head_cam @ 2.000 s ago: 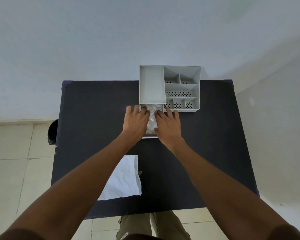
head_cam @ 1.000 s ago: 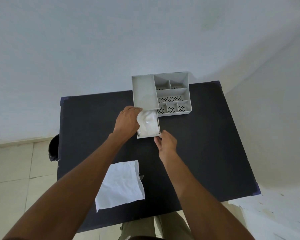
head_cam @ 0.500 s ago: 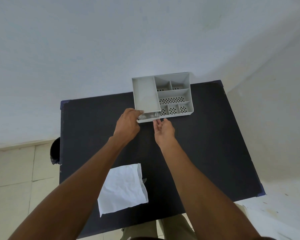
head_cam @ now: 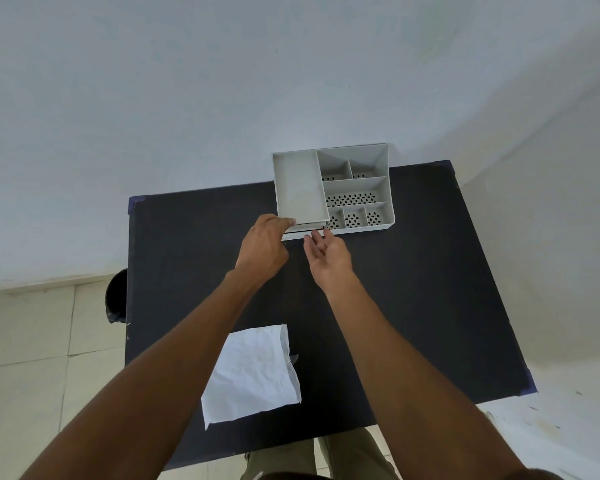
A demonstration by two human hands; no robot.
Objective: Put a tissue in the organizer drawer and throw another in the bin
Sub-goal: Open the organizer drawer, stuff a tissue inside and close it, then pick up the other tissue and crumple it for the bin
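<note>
The bin (head_cam: pixel 116 296) stands on the floor, left of the desk (head_cam: pixel 413 289). A tissue (head_cam: pixel 253 372) lies flat near the desk's front edge. The left hand (head_cam: pixel 264 249) curls against the organizer (head_cam: pixel 333 188) at its drawer (head_cam: pixel 303 229). The right hand (head_cam: pixel 328 256) is open, fingertips at the drawer front.

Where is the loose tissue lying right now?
The tissue lies flat on the black table, near its front edge, between the person's forearms and well short of the organizer.

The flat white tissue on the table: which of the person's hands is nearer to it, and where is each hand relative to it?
Left, slightly. The left hand is beyond the tissue, at the organizer drawer's front left corner. The right hand is beyond it and further right, fingers open at the drawer front.
</note>
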